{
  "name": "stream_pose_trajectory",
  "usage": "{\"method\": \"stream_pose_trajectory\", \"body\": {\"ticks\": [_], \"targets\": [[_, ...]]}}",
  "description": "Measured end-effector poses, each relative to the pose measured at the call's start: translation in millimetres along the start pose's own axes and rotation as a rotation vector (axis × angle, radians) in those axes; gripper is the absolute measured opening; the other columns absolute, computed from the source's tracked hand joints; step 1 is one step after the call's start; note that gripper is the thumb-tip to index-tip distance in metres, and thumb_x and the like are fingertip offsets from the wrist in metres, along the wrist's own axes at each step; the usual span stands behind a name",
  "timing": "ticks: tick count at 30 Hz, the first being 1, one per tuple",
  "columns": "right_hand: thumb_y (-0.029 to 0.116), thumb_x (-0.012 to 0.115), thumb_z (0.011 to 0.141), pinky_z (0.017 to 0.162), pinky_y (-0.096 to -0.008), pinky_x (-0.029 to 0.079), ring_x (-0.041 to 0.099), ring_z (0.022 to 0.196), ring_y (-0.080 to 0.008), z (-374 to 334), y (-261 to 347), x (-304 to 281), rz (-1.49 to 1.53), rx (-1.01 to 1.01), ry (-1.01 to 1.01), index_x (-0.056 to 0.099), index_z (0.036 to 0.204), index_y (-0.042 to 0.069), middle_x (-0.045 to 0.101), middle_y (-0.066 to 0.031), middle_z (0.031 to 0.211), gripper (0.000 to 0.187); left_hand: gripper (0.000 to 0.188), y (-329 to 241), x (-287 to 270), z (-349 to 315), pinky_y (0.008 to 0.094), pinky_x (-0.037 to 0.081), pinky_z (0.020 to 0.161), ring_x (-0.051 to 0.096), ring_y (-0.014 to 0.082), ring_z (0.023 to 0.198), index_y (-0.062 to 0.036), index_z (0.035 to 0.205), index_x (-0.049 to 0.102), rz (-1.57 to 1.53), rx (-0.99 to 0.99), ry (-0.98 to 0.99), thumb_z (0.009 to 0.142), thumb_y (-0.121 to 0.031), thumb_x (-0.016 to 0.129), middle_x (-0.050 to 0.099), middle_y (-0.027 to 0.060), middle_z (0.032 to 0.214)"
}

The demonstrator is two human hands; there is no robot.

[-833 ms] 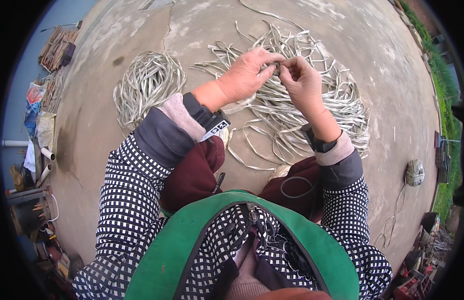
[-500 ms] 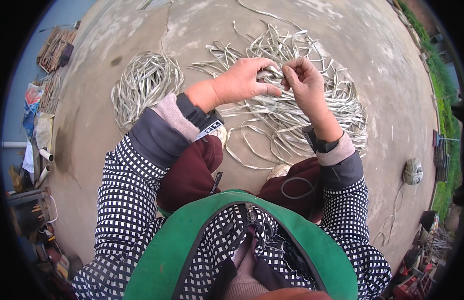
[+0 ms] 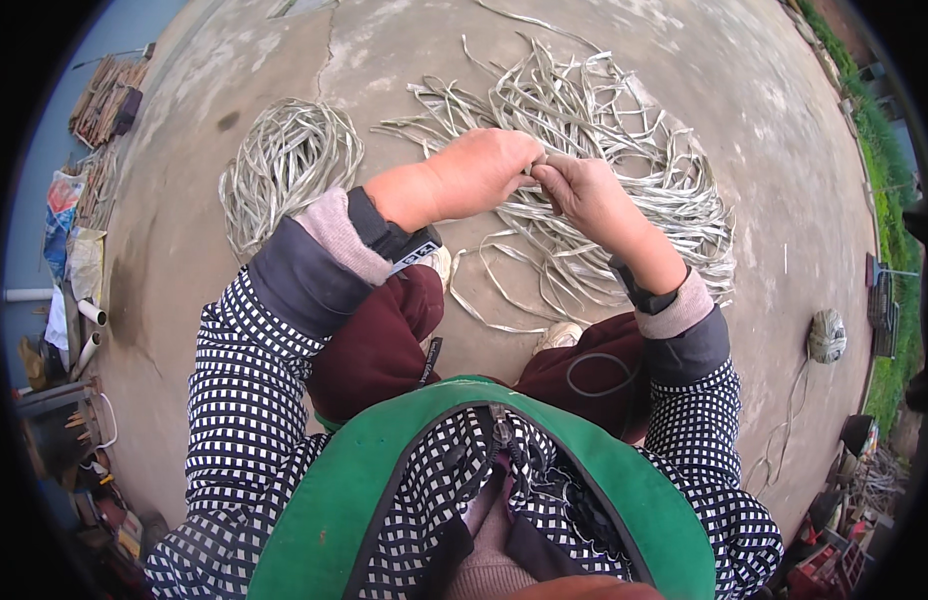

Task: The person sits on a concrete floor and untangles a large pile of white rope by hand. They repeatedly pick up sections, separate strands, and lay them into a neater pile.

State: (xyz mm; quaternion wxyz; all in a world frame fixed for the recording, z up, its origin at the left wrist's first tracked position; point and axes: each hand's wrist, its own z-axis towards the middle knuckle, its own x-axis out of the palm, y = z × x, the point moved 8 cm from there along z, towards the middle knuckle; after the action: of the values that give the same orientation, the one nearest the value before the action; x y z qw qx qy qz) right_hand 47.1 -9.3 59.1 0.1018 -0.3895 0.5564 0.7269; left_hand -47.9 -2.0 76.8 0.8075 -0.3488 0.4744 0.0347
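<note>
Head view: a seated person looks down over their own lap at a bare concrete yard.
Concrete ground (image 3: 234, 300): grey and cracked, it fills most of the picture and carries everything below.
Loose strip pile (image 3: 624, 150): a wide tangle of pale flat strips lies spread on the ground straight ahead of the knees, with some ends curling back toward the shoes.
Coiled bundle (image 3: 284, 165): a rounder, tidier hank of the same pale strips lies to the left of the loose pile, apart from it and from both hands.
Clutter at left rim (image 3: 79, 260): bags, tubes and stacked sticks line the edge of the yard; details are too bent and small to tell.
Left hand (image 3: 479, 175): raised over the near part of the loose pile, fingers curled and closed, its tips meeting the right hand.
Right hand (image 3: 584, 195): held just beside the left, fingers bent inward, thumb and fingertips pinching a pale strip.
Held strip (image 3: 537, 165): only a short pale piece shows between the two hands, above the loose pile; where its length runs cannot be told.
Twine ball (image 3: 827, 335): a small round ball rests on the ground at the right, well apart from the hands, with a thin line trailing from it.
</note>
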Motion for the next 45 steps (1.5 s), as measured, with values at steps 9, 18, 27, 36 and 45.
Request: {"method": "stream_pose_trajectory", "body": {"ticks": [9, 18, 27, 36, 45], "targets": [[0.031, 0.045, 0.099, 0.042, -0.0204, 0.026, 0.032, 0.044, -0.0041, -30, -16, -1, 0.724, 0.279, -0.083, 0.046, 0.062, 0.010, 0.040, 0.0047, 0.050, 0.042, 0.027, 3, -27, -27, 0.0400, 0.045, 0.054, 0.059, 0.0315, 0.063, -0.0081, 0.075, 0.054, 0.228, 0.034, -0.010, 0.089, -0.031, 0.056, 0.059, 0.0113, 0.067], [0.030, 0.045, 0.099, 0.040, -0.0227, 0.018, 0.024, 0.043, -0.0048, -52, 9, -18, 1.089, 0.200, -0.071, 0.041, 0.063, 0.011, 0.032, 0.0060, 0.050, 0.041, 0.024, -8, -41, -34, 0.0351, 0.044, 0.051, 0.057, 0.0253, 0.059, -0.0090, 0.072, 0.051, 0.252, 0.241, -0.129, 0.085, -0.026, 0.061, 0.052, 0.0065, 0.061], [0.039, 0.039, 0.099, 0.077, -0.0286, 0.050, 0.062, 0.084, -0.0154, -40, -4, -33, 0.539, 0.220, 0.198, 0.060, 0.108, -0.002, 0.066, -0.0112, 0.094, 0.047, 0.021, -38, -32, -41, 0.0343, 0.043, 0.053, 0.054, 0.0236, 0.059, -0.0091, 0.071, 0.050, 0.328, 0.376, -0.041, 0.078, -0.021, 0.065, 0.048, 0.0043, 0.062], [0.030, 0.047, 0.098, 0.058, -0.0213, 0.044, 0.050, 0.062, -0.0062, -65, 13, 42, 0.777, 0.274, 0.527, 0.058, 0.088, 0.003, 0.053, 0.0028, 0.071, 0.031, 0.031, -42, -25, -38, 0.0350, 0.044, 0.069, 0.055, 0.0258, 0.075, -0.0047, 0.058, 0.047, -0.256, 0.170, 0.085, 0.075, -0.017, 0.070, 0.060, 0.0084, 0.078], [0.026, 0.045, 0.099, 0.063, -0.0245, 0.043, 0.052, 0.068, -0.0093, -70, 24, 48, 0.852, 0.104, 0.579, 0.059, 0.095, 0.003, 0.058, -0.0008, 0.077, 0.028, 0.039, -54, -3, -35, 0.0351, 0.045, 0.074, 0.050, 0.0172, 0.067, -0.0013, 0.056, 0.032, -1.206, -0.083, 0.334, 0.087, -0.003, 0.056, 0.056, 0.0078, 0.067]]}}
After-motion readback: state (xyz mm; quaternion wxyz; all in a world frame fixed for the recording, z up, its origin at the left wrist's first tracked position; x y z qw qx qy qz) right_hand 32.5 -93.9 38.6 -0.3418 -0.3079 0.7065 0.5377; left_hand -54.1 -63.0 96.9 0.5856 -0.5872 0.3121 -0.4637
